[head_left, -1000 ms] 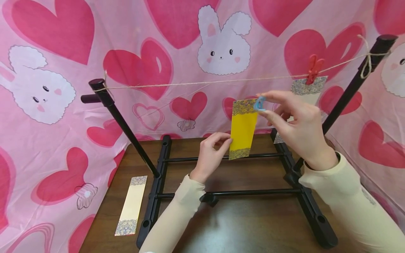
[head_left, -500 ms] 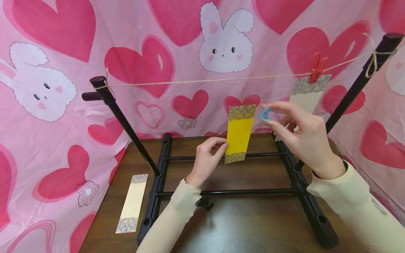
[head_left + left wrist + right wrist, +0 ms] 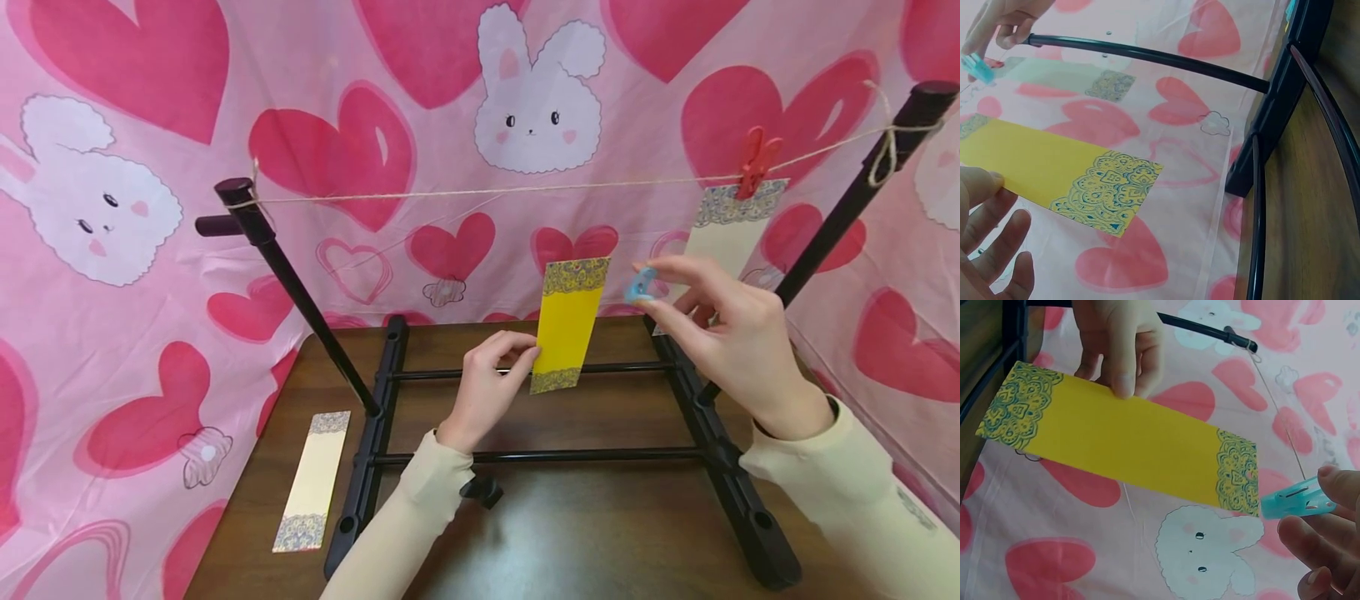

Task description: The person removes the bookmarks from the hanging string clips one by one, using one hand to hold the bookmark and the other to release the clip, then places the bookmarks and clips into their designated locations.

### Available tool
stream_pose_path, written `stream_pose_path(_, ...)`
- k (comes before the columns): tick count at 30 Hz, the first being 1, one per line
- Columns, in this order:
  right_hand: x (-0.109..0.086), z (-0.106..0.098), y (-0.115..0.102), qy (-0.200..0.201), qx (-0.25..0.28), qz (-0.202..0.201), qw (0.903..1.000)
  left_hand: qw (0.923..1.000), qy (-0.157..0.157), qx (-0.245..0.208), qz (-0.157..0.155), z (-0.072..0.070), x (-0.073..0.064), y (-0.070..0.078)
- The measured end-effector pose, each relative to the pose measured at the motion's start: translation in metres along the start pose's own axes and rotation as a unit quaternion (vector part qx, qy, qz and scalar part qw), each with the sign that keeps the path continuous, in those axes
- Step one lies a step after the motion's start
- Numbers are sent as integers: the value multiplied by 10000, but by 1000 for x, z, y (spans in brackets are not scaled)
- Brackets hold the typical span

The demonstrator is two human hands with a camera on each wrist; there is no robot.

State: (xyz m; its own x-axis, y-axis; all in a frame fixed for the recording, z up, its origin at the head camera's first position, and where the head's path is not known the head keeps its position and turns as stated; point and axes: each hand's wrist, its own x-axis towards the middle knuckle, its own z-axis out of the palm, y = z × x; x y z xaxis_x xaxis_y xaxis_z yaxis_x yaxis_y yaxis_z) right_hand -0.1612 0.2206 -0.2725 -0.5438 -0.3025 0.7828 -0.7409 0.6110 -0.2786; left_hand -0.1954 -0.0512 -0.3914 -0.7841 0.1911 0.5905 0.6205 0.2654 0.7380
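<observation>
My left hand [image 3: 487,387] pinches the yellow card [image 3: 572,329] between thumb and finger, low on its left edge. The card is up in the air, with its top leaning a tiny bit to 1 o'clock. From the card, my left hand is at 8 o'clock, and my right hand [image 3: 738,346] is at 3 o'clock.

My right hand pinches the blue clip [image 3: 642,287] with its thumb and first finger. The clip is at 2 o'clock from the card's middle, just beside its top end — I can see a gap between them from above.

The string [image 3: 435,195] runs across at 12 o'clock, higher than the card and not touching it. At 2 o'clock, the red clip [image 3: 757,158] bites the string and the top of the hanging card [image 3: 723,242] — my right hand hides some of that one. Down at 8 o'clock, past my left hand, the cream card [image 3: 315,479] lies flat on the table [image 3: 600,525], just outside the black rack [image 3: 585,456]. The pink cloth [image 3: 315,33], with bunnies and hearts, hangs behind everything.
</observation>
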Motion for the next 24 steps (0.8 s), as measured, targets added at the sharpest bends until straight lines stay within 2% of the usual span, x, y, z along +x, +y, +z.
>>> stream_pose_path(4, -4, 0, 2, 27, -26, 3, 10000, 10000, -6, 22, 42, -2, -2, -1)
stream_pose_path(11, -12, -2, 5, 13, -43, 290, 9996, 9999, 35, 110, 89, -6, -7, -3)
stream_pose_path(19, -20, 0, 12, 219, -22, 325, 9992, 9998, 77, 155, 137, -11, -10, -5)
stream_pose_path(24, -24, -1, 15, 214, 31, 348, 9992, 9999, 79, 120, 82, -13, -12, -6)
